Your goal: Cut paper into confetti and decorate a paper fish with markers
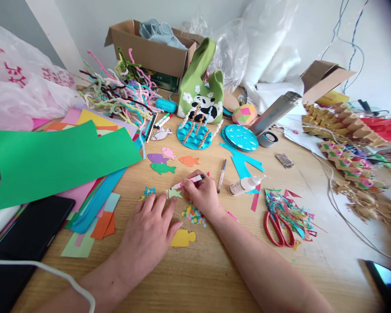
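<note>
Matt paper cutout (pixel 175 194), plastic marker (pixel 178 185), wood-grained tabletop (pixel 195 278)

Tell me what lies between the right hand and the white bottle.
In the head view, a slim pen lies between the right hand and the white bottle.

The left hand (pixel 151 228) and right hand (pixel 202 191) are bare, and the forearms (pixel 257 256) show uncovered from wrist to lower edge.

Open tabletop (pixel 195 280) between forearms (pixel 257 261), right hand (pixel 203 193) blocked rightward by pen (pixel 222 176), glue bottle (pixel 243 186)
</note>
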{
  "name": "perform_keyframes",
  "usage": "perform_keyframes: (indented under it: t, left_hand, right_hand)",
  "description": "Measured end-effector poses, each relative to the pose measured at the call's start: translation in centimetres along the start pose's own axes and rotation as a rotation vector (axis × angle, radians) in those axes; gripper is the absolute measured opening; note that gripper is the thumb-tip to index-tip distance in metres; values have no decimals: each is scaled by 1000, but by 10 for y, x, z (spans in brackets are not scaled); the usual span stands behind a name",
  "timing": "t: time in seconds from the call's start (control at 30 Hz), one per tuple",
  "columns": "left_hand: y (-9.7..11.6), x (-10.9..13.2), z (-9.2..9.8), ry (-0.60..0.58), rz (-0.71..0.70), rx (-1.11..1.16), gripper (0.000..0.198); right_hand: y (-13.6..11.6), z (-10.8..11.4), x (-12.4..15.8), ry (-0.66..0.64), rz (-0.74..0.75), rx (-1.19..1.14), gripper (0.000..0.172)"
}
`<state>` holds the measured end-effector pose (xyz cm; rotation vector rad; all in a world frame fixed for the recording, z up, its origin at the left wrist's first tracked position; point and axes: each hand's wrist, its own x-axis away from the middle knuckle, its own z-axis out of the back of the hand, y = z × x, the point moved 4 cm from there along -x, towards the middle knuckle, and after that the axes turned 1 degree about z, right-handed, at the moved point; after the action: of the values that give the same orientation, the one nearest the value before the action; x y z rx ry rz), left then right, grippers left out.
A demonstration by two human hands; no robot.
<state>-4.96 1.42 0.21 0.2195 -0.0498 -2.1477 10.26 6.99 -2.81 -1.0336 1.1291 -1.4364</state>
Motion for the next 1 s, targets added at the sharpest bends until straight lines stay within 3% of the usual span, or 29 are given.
perform_keyframes:
  t: [0.4,1.0]
  left_hand:
    - [0,0,0,4,1,16,41]
    - [0,1,-1,8,-6,3,41]
  right_hand:
    - [-4,1,-1,31,-2,3,17]
    - [0,0,-1,-32,9,-12,17]
